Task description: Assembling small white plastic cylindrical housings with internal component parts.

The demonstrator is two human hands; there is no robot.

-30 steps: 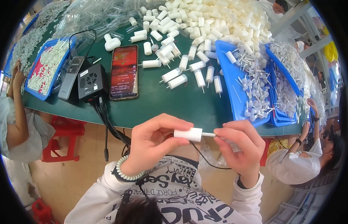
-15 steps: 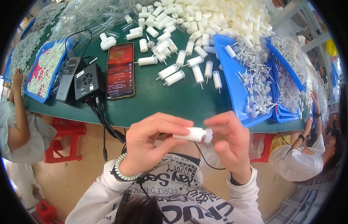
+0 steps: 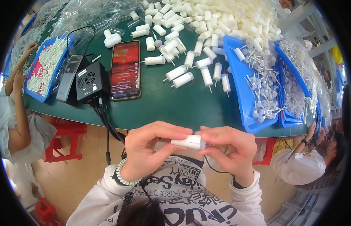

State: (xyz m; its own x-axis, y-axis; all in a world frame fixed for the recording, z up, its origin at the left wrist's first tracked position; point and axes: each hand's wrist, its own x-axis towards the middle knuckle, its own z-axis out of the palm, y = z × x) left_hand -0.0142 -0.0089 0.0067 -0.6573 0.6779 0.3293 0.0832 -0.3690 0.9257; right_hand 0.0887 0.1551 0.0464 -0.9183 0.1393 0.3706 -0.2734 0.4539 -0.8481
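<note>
Since half a second ago, the right hand [image 3: 234,147] is closing in from spread fingers and is now pinching the translucent cap [image 3: 202,144] on the right end of the white cylinder [image 3: 185,142]. Left hand [image 3: 144,147] is pinching the cylinder's body, holding it in the air off the near edge of the green table [image 3: 175,113]. Risks: cap could be cocking if right-hand force is running off-axis; body could be denting if left is squeezing hard; slipping pinch could be dropping it to the floor [image 3: 90,171]. Fingers are hiding cap seating, can't tell
</note>
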